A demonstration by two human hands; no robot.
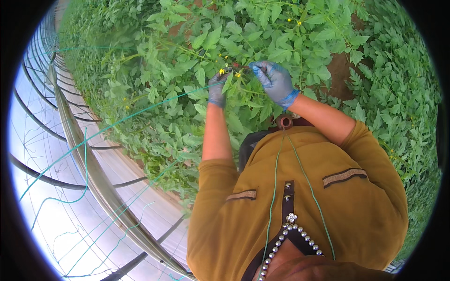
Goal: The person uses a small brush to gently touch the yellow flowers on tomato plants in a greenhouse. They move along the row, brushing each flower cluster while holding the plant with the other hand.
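My left hand (217,92), in a thin bluish glove, has its fingertips closed at a cluster of yellow tomato flowers (222,71). To its right my right hand (276,82), in a blue glove, pinches a thin reddish stick-like tool (242,66). The tool's end points left at the flowers; whether it touches them I cannot tell, and its tip is too small to make out. Another yellow flower (238,74) sits just below the tool. A small reddish-brown open-mouthed container (285,122) hangs at my waist on a green cord (275,182).
Leafy tomato plants (168,73) surround both hands. A taut green twine (140,113) runs from near my left hand to the lower left. At left stand curved dark greenhouse hoops (45,179), a metal rail (105,186) and translucent sheeting. Brown soil (339,75) shows at right.
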